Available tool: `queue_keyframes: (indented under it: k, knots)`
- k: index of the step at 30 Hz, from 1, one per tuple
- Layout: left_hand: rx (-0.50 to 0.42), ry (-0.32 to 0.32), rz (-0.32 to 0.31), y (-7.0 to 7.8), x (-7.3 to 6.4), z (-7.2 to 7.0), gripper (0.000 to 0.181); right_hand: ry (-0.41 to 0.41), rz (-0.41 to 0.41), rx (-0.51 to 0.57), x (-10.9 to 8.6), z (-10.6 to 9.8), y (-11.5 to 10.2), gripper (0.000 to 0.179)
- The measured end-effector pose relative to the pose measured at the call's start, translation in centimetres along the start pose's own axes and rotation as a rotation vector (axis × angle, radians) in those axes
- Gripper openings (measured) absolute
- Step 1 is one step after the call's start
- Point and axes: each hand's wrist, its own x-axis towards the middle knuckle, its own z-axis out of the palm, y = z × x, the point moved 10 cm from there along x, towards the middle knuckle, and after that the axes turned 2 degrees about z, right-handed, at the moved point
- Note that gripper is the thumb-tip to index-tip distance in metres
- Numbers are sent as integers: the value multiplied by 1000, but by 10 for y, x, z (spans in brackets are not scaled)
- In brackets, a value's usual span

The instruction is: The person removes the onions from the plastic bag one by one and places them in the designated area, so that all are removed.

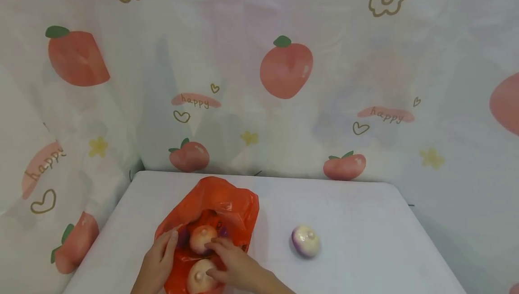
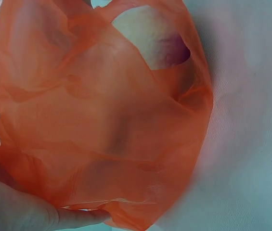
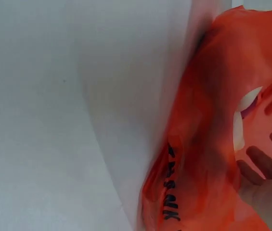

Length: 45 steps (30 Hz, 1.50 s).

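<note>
An orange-red plastic bag [image 1: 227, 195] lies on the table's left half, its mouth turned toward me. Inside the mouth sits a cream-and-purple onion [image 1: 202, 238], with dark purple shapes beside it. Closer to me, a second onion [image 1: 200, 277] rests on the bag's lower flap. My left hand [image 1: 156, 258] holds the bag's left rim, its thumb [image 2: 78, 219] along the plastic in the left wrist view. My right hand [image 1: 239, 264] reaches into the mouth, fingers spread over the upper onion's right side, thumb at the lower onion. In the right wrist view its fingers [image 3: 265, 161] are apart.
Another cream-and-purple onion [image 1: 306, 241] lies on the white table [image 1: 365, 231] to the right of the bag. Behind and to the left of the table hangs a pale curtain [image 1: 243, 37] printed with peaches.
</note>
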Motion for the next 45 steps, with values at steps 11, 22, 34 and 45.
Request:
queue_keyframes:
  k: [11,22,34,45]
  knots:
    - [3,17,15,0,-1,-1,49,-18,17,-65,10,11,1,55]
    - [-7,-5,1,-2,-2,1,51,-191,105,66,3,38,11,60]
    - [-6,9,33,-1,-2,0,52,-253,139,175,-2,51,16,68]
    - [6,15,43,1,-2,-1,51,-236,162,217,-4,53,20,69]
